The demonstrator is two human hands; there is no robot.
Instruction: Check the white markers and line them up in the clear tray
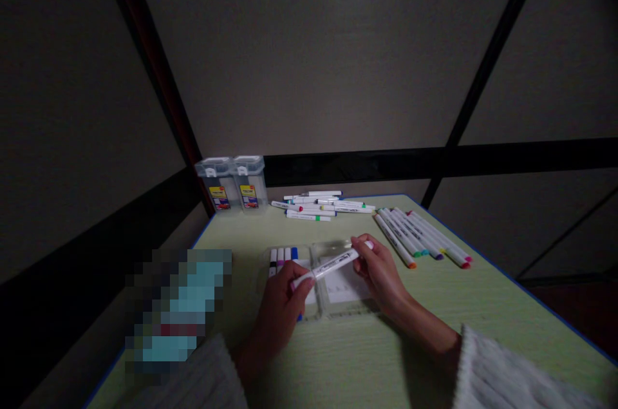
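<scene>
A white marker (335, 262) with pinkish ends is held slantwise between my two hands. My left hand (284, 296) pinches its lower left end, and my right hand (379, 270) grips the upper right end. Below them an open clear plastic case (319, 313) lies on the table. In its left half several markers (280, 256) stand side by side, with black, purple and blue bands showing; my left hand hides part of them. The right half holds a white sheet (340, 286), partly covered by the marker and my right hand.
Two lidded clear boxes (250, 180) with yellow labels stand at the back left. A loose pile of markers (323, 206) lies at the back, and a row of markers (420, 235) at the right. A pixelated area (193, 299) covers something on the left. Walls rise behind the table (347, 364).
</scene>
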